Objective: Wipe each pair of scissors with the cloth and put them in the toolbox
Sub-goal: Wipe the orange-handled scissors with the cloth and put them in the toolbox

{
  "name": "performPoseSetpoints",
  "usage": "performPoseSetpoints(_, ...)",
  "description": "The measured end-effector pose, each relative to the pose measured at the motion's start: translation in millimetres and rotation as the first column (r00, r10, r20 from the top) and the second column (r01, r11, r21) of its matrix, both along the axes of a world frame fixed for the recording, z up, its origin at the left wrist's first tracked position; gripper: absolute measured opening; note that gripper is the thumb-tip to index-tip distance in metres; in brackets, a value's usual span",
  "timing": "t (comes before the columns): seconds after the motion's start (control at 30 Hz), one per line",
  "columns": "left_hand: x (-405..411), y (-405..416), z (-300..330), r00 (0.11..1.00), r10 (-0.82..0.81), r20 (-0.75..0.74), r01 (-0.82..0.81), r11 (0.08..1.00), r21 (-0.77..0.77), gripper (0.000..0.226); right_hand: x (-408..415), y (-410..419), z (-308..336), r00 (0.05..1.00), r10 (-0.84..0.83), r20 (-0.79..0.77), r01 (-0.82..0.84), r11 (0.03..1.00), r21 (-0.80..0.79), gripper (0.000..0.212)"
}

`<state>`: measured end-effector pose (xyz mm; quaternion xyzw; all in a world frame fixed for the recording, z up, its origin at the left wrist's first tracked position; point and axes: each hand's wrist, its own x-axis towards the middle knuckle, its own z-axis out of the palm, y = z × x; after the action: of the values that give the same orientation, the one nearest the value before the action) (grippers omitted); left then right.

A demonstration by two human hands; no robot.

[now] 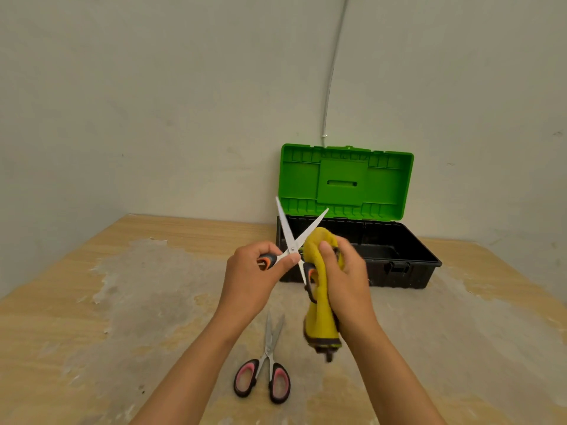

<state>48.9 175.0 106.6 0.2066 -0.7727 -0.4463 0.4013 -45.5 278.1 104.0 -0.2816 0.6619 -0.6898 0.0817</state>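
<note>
while the pink-handled scissors (pixel 266 368) lie closed on the surface (pixel 92 317) nearest me, waiting their turn, my left hand (pixel 254 273) grips one orange-and-grey handle of the opened scissors (pixel 296 240), held up above the surface. my right hand (pixel 343 271) is wrapped round the yellow cloth (pixel 320 308), bunched against the other handle. i judge it best to draw the cloth from pivot toward tip, fingers behind the edge. beyond, the toolbox (pixel 399 271) stands open, green lid (pixel 346 179) up.
</note>
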Motion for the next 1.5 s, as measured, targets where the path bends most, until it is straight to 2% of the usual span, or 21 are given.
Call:
performPoseSetpoints(0.1, 0.4, 3.7, 4.7, 0.999, -0.038, -0.024, 0.038, 0.999, -0.007, 0.023, 10.3, 2.4, 9.4, 0.949, 0.216, 0.232, -0.212, 0.976, -0.041, 0.024)
performPoseSetpoints(0.2, 2.8, 1.2, 7.2, 0.997, -0.057, -0.045, 0.057, 0.998, -0.005, 0.024, 4.4, 1.4, 5.5, 0.952, 0.126, 0.279, -0.115, 0.992, -0.054, 0.013)
performPoseSetpoints(0.23, 2.8, 0.0, 6.8, 0.998, -0.051, -0.046, 0.050, 0.999, -0.014, 0.025, 0.8, 0.0, 5.1, 0.935, 0.117, 0.335, -0.080, 0.989, -0.124, 0.012)
performPoseSetpoints(0.3, 2.2, -1.0, 5.7, 0.998, -0.038, -0.042, 0.036, 0.998, -0.046, 0.026, -2.5, -2.1, 12.4, 0.847, 0.200, 0.493, -0.042, 0.949, -0.314, 0.013)
performPoseSetpoints(0.33, 1.6, -0.8, 5.2, 0.999, -0.034, -0.038, 0.032, 0.998, -0.059, 0.025, -5.5, -1.4, 15.3, 0.821, 0.233, 0.521, -0.050, 0.939, -0.340, 0.016)
performPoseSetpoints(0.47, 1.8, -0.5, 7.3, 0.999, -0.026, -0.035, 0.023, 0.997, -0.078, 0.025, -7.1, 3.8, 21.8, 0.886, 0.262, 0.383, -0.238, 0.965, -0.110, 0.026)
performPoseSetpoints(0.6, 2.5, -3.9, 8.0, 1.000, -0.017, -0.018, 0.014, 0.991, -0.135, 0.024, -5.2, 7.9, 16.7, 0.821, 0.491, 0.290, -0.479, 0.870, -0.116, 0.030)
performPoseSetpoints(0.73, 4.2, -2.2, 7.5, 0.999, -0.040, 0.006, 0.040, 0.986, -0.165, 0.028, -1.5, 4.4, 15.5, 0.869, 0.438, 0.229, -0.449, 0.894, -0.005, 0.028)
performPoseSetpoints(0.83, 5.6, -0.1, 11.2, 0.998, -0.064, 0.019, 0.067, 0.979, -0.191, 0.027, -0.2, 0.9, 18.0, 0.866, 0.427, 0.260, -0.419, 0.904, -0.087, 0.036)
performPoseSetpoints(0.9, 5.7, 0.5, 12.2, 0.998, -0.065, 0.017, 0.067, 0.980, -0.185, 0.027, -4.8, 2.4, 23.3, 0.848, 0.443, 0.291, -0.417, 0.896, -0.149, 0.033)
performPoseSetpoints(1.03, 5.8, -5.9, 10.3, 0.999, -0.050, 0.001, 0.050, 0.994, -0.098, 0.027, -11.9, 9.2, 27.7, 0.683, 0.614, 0.396, -0.527, 0.790, -0.314, 0.036)
performPoseSetpoints(1.07, 5.9, -7.3, 10.1, 0.998, -0.057, 0.000, 0.057, 0.995, -0.077, 0.027, -13.0, 10.7, 27.0, 0.676, 0.625, 0.391, -0.543, 0.781, -0.309, 0.036)
performPoseSetpoints(1.17, 5.4, -6.5, 11.0, 0.997, -0.079, 0.011, 0.079, 0.995, -0.065, 0.027, -15.9, 12.4, 24.7, 0.740, 0.605, 0.294, -0.588, 0.794, -0.153, 0.028)
performPoseSetpoints(1.3, 5.3, -4.7, 11.6, 0.996, -0.086, 0.027, 0.088, 0.992, -0.095, 0.029, -17.4, 10.4, 22.5, 0.772, 0.574, 0.273, -0.556, 0.818, -0.148, 0.040)
performPoseSetpoints(1.37, 5.4, -4.0, 11.1, 0.997, -0.076, 0.031, 0.079, 0.987, -0.138, 0.030, -17.1, 8.6, 22.0, 0.820, 0.521, 0.235, -0.513, 0.853, -0.102, 0.041)
performPoseSetpoints(1.43, 5.2, -2.4, 11.7, 0.998, -0.053, 0.036, 0.059, 0.979, -0.194, 0.030, -15.2, 6.6, 22.6, 0.875, 0.455, 0.166, -0.455, 0.890, -0.039, 0.033)
performPoseSetpoints(1.5, 4.7, -0.9, 14.9, 0.999, -0.034, 0.037, 0.042, 0.967, -0.250, 0.029, -11.9, 3.7, 23.9, 0.908, 0.400, 0.124, -0.397, 0.916, -0.052, 0.024)
